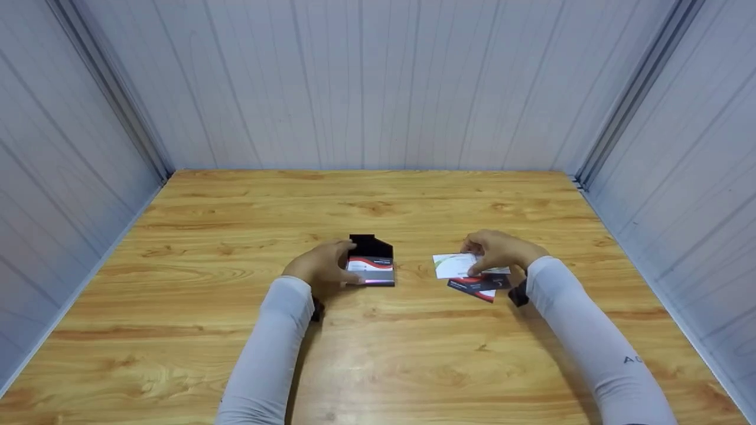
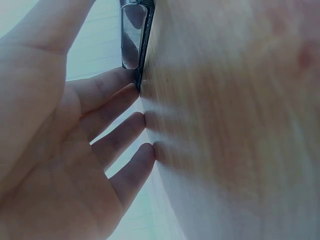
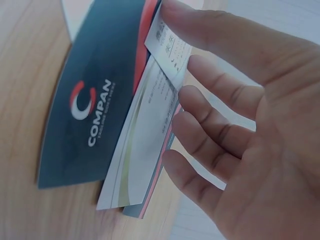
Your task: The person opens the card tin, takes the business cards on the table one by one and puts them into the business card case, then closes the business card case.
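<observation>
A black business card case (image 1: 370, 245) lies on the table with its lid open toward the back. In its tray sits a red, white and grey business card (image 1: 371, 268). My left hand (image 1: 319, 263) holds the case at its left side, thumb at the front corner and fingers toward the lid. In the left wrist view, the other fingertips (image 2: 134, 162) rest along the tabletop. To the right, my right hand (image 1: 501, 249) pinches a white business card (image 1: 447, 267), the thumb on top. Beneath it are loose cards, among them a dark card (image 3: 95, 95) lettered "COMPAN".
The wood-grain table (image 1: 378, 348) reaches back to a pale panelled wall (image 1: 378, 88). Similar side walls (image 1: 697, 118) stand at left and right. The case and the loose cards lie a short gap apart near mid-table.
</observation>
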The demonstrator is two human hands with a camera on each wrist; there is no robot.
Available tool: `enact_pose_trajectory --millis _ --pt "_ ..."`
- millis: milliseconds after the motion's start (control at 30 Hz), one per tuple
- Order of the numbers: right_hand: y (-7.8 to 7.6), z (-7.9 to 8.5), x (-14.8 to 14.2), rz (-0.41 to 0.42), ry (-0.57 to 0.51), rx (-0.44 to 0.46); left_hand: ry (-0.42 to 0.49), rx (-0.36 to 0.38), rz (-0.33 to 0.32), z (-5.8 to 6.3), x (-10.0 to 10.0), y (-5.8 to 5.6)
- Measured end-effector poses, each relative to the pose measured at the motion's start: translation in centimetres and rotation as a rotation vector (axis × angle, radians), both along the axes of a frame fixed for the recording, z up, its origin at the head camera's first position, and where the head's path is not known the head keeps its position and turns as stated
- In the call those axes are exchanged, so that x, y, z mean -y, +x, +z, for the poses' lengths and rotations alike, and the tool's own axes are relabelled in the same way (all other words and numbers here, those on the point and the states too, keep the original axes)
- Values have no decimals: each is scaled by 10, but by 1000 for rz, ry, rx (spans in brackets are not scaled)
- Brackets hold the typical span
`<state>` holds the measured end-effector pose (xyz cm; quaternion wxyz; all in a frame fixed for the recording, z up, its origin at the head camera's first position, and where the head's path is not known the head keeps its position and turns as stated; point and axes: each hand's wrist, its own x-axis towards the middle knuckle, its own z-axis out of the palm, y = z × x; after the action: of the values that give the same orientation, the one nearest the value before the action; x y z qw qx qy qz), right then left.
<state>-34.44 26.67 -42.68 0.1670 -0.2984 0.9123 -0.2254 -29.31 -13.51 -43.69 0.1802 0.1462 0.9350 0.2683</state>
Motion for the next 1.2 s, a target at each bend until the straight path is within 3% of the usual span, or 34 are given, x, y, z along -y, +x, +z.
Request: enact_pose_trajectory --millis 567,1200 --pt "2 0 -1 -12 -17 -40 3 -13 -14 1 0 -2" --pt "8 4 1 -49 -231 109 -20 2 -21 -1 1 -4"
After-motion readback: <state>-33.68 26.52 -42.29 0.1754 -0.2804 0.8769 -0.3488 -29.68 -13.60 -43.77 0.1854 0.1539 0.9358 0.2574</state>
